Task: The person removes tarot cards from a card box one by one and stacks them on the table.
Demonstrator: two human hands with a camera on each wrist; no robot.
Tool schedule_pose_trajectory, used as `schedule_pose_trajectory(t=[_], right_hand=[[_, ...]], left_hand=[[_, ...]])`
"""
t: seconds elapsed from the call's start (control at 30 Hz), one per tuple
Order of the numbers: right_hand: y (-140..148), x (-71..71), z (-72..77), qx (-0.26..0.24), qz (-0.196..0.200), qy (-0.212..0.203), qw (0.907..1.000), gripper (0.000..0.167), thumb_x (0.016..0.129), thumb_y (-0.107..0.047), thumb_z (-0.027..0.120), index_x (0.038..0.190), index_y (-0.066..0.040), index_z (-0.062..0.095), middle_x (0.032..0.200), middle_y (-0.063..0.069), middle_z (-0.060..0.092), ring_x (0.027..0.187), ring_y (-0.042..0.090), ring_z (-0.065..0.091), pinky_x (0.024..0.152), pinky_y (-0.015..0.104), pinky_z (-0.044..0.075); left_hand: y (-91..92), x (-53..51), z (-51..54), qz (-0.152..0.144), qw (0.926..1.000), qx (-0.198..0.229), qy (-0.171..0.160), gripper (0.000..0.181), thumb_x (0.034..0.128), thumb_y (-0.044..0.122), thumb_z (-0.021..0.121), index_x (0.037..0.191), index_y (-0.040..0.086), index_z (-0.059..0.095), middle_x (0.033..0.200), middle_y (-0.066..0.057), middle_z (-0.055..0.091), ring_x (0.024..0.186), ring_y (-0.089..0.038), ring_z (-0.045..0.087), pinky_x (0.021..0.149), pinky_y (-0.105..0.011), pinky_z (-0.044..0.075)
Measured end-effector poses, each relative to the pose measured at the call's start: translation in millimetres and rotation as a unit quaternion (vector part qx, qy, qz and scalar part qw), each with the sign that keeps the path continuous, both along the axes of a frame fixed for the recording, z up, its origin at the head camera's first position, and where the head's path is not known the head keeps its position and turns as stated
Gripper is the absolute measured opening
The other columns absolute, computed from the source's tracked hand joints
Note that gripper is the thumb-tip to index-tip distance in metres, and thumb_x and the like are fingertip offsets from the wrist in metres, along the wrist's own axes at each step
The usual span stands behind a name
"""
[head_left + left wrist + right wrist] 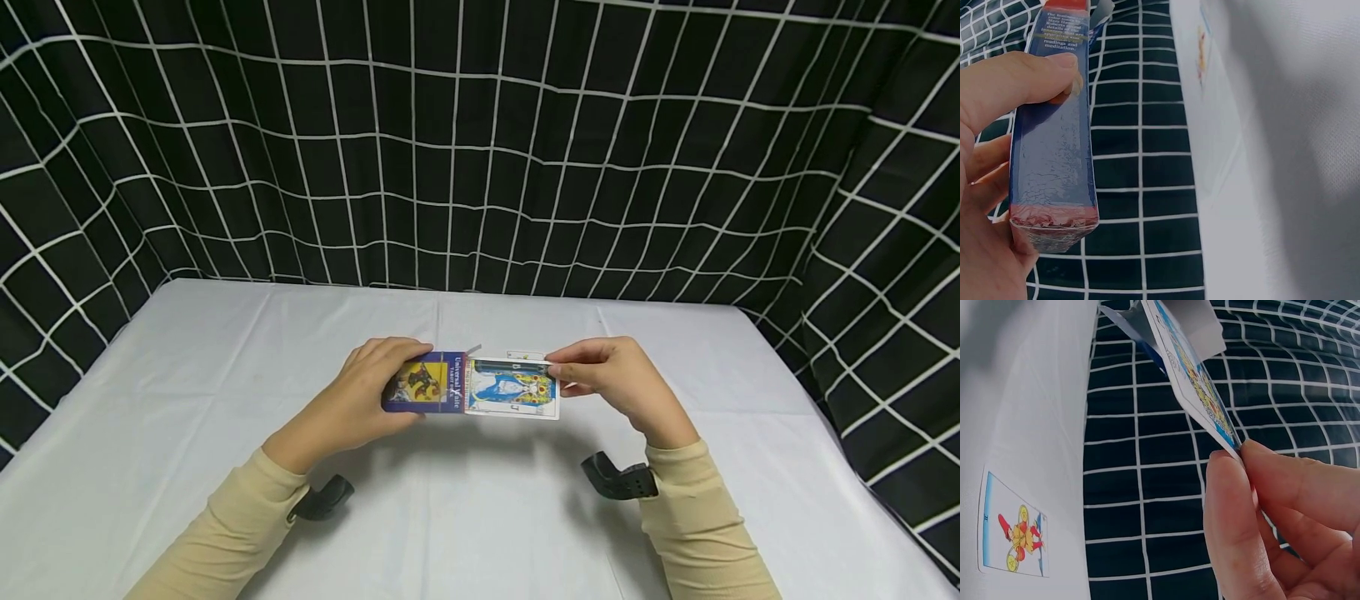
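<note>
One box (426, 385), title only in head view

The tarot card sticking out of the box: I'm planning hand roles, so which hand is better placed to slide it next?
Likely the right hand: it pinches the tarot card by its outer end. The left hand grips the box, so it seems better placed to steady.

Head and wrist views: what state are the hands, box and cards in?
Left hand: gripping the box.
Right hand: pinching the held card.
Box: open at the end toward the right hand, raised off the table.
Held card: picture showing, at the box's open end; can't tell whether fully out.
Loose card: lying flat on the table, picture up.
</note>
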State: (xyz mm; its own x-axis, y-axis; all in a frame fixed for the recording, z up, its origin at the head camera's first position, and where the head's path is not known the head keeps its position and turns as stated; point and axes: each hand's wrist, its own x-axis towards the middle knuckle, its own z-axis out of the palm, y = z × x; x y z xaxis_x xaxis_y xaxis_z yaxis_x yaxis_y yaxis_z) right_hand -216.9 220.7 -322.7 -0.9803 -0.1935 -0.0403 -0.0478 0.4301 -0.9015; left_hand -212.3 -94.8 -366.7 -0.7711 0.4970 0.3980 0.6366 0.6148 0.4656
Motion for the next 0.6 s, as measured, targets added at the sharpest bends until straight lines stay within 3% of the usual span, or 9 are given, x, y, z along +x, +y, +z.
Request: schedule_pose_trajectory(t=[0.27,0.6], right_hand=[[2.7,-1.6,0.5,0.015,0.014,-0.017,0.9997,0.035,0.091,-0.007,0.068,0.121,0.012,0.065,0.107,0.018,0.074,0.078,0.005,0.069,0.075,0.027,0.06],[8.7,-3.3,0.8,0.027,0.033,-0.038,0.9984,0.031,0.09,-0.003,0.066,0.115,0.015,0.066,0.097,0.015,0.075,0.076,0.013,0.072,0.074,0.028,0.061]], left_hand=[[-0.1,-0.6,1.2,0.002,1.0,0.0,-0.004,0.073,0.0747,0.016,0.084,0.139,0.006,0.052,0.138,-0.011,0.057,0.125,-0.029,0.049,0.107,-0.051,0.037],[-2.2,-1.2,2.7,0.006,1.0,0.0,-0.007,0.075,0.0746,0.017,0.084,0.14,0.006,0.051,0.138,-0.012,0.056,0.126,-0.03,0.048,0.108,-0.052,0.035]])
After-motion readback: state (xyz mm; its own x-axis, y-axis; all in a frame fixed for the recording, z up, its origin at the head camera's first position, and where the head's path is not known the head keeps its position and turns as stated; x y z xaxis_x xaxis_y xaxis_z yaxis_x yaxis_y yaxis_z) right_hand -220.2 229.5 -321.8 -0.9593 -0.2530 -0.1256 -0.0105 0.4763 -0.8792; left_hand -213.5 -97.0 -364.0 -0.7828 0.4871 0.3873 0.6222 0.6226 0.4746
